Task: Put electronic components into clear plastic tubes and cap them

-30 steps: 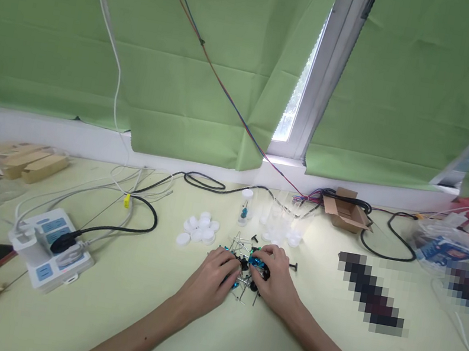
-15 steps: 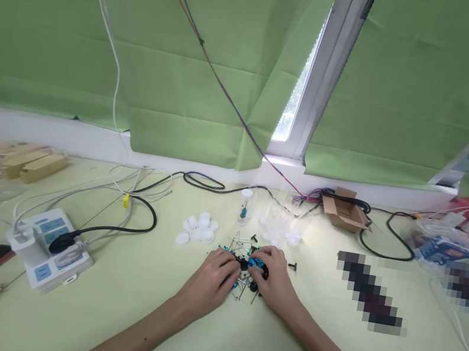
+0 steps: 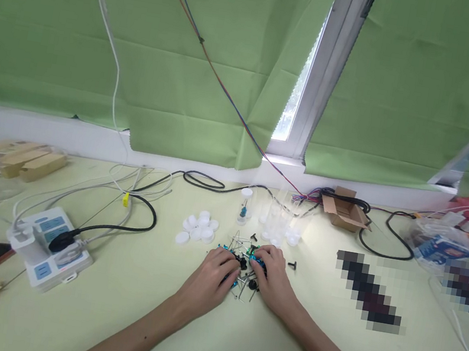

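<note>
A pile of small parts (image 3: pixel 243 289) lies on the table between my hands: thin metal pins, black pieces and blue pieces. My left hand (image 3: pixel 211 279) is closed over the pile's left side, fingers curled down; what they hold, if anything, is hidden. At the right side, my right hand (image 3: pixel 274 279) has its fingers bent round a small blue part (image 3: pixel 259 261), mostly covered by them. A black T-shaped piece (image 3: pixel 292 265) lies just right of that hand, and another black T-shaped piece (image 3: pixel 254 237) sits behind the pile.
White round caps (image 3: pixel 197 227) lie in a cluster behind my left hand. A capped clear tube (image 3: pixel 244 207) with a blue piece inside stands behind the pile, beside several clear tubes (image 3: pixel 274 221). An open cardboard box (image 3: pixel 343 211), a power strip (image 3: pixel 51 250) and black cable (image 3: pixel 139 231) surround the area.
My right fingers have shifted slightly and sit lower over the blue part, which shows less now. My left hand stays nearly in place over the pile.
</note>
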Tool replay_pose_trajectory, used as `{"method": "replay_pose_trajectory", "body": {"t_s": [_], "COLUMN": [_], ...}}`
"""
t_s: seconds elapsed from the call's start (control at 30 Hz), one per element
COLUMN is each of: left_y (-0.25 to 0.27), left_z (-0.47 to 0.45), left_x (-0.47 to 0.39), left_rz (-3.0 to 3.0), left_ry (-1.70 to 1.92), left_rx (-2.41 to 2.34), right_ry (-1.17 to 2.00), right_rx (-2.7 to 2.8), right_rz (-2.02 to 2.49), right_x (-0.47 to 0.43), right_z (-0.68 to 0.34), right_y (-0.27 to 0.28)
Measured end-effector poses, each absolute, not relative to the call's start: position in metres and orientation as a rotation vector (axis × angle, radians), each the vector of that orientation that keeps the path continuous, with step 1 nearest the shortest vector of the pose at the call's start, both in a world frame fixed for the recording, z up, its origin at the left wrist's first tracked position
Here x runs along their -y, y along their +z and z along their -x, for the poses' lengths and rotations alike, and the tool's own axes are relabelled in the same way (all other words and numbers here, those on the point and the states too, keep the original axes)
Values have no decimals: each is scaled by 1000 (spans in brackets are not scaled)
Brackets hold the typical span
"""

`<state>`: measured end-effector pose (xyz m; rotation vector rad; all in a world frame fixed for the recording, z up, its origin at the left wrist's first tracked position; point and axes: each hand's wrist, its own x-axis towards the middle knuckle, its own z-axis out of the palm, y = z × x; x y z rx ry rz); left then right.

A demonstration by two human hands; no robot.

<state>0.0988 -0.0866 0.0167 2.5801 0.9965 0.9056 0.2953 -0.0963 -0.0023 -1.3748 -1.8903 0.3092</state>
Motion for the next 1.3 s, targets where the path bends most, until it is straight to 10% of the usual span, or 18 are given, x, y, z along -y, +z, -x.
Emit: {"method": "replay_pose_trajectory", "body": {"t_s": [1.3], "left_y": [10], "left_z": [-106], "left_x": [93], "left_rz": [-2553], "left_ry": [1070], "left_rx": [-1018], "right_ry": [441], "right_rx": [1885], "right_rz": [1148], "right_x": [108], "right_z": [-286], "right_y": [10]}}
